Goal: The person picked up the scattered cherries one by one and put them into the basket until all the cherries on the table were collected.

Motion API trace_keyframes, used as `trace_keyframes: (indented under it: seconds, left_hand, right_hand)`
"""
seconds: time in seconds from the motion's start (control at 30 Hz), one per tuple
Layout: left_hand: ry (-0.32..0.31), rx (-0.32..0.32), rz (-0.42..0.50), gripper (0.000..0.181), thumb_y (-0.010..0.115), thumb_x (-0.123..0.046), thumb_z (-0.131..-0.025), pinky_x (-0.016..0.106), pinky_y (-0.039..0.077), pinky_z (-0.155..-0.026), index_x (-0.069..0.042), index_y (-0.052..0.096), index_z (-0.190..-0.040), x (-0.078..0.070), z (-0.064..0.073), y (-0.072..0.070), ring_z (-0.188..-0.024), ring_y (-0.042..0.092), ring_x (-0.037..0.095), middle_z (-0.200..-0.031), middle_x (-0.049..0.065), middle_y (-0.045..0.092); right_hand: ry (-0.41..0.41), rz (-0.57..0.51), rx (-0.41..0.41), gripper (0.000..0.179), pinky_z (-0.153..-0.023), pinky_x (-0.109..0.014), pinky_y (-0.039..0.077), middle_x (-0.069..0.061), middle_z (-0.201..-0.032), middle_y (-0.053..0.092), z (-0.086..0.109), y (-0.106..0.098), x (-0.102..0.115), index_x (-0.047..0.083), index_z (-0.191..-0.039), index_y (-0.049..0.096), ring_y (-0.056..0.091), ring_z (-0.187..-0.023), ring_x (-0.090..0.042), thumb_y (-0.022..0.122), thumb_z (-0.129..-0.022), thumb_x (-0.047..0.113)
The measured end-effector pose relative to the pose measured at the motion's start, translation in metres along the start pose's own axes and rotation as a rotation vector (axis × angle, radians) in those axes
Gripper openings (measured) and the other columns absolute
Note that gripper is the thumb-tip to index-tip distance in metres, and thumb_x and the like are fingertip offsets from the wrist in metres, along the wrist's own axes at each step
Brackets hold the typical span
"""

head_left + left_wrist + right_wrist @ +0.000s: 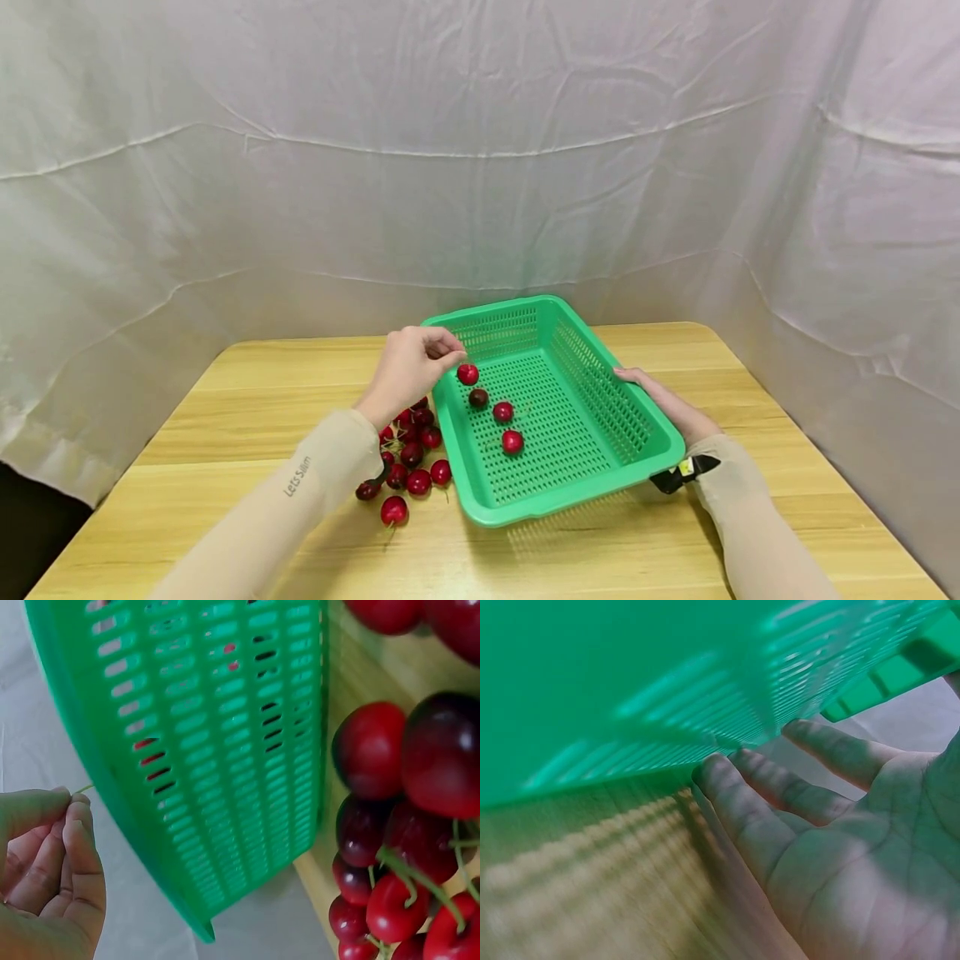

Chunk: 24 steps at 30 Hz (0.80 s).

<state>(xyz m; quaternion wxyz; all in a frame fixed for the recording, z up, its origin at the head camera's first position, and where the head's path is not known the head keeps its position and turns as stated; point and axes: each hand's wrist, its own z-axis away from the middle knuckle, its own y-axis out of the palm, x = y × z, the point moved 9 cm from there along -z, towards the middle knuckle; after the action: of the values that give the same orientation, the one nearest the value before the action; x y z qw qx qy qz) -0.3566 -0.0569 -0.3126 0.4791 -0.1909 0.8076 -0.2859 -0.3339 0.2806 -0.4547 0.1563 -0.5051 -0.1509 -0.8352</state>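
Note:
My left hand (pixel 416 367) is over the left side of a green perforated plastic basket (pixel 461 467). Its thumb and fingertips pinch the thin green stem (pixel 85 788) of a red cherry (pixel 467 374), which hangs inside the rim. In the left wrist view, the basket wall hides that cherry. Lower in the basket lie a dark cherry (pixel 478 398) and two red ones, a smaller cherry (pixel 503 412) and a brighter cherry (pixel 513 442). At the basket's right side, my right hand (pixel 671 408) holds it, thumb by the rim and fingers (pixel 742 802) against the slotted outside.
A pile of stemmed cherries (pixel 412 454) lies on the wooden table (pixel 300 417) left of the basket, partly behind my left wrist. One cherry (pixel 394 511) sits nearer the front. A pale cloth curtain (pixel 480 208) surrounds the table's back and sides.

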Motion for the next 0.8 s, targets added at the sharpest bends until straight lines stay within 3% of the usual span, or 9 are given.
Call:
trace_keyframes:
  seconds: [0.37,0.8]
  left_hand:
    - [0.005,0.113,-0.011,0.003,0.080,-0.015,-0.097,0.028,0.060,-0.076,-0.013,0.082,-0.095,-0.005,0.007,0.027,-0.079,0.070,0.007,-0.089,-0.002,0.080]
    - [0.063,0.207,-0.042,0.005,0.079,-0.011,-0.098,0.025,0.060,-0.076,-0.015,0.082,-0.096,-0.007,0.010,0.045,-0.079,0.069,0.004,-0.091,-0.002,0.080]
  right_hand:
    - [-0.007,0.011,-0.004,0.087,-0.097,-0.045,0.061,-0.015,-0.139,0.060,-0.001,-0.001,0.000,0.022,-0.173,0.006,0.068,-0.113,-0.027,0.036,-0.107,0.069]
    - [-0.011,0.014,0.004,0.086,-0.097,-0.046,0.061,-0.015,-0.139,0.059,-0.001,0.000,0.000,0.021,-0.173,0.006,0.068,-0.114,-0.028,0.036,-0.108,0.069]
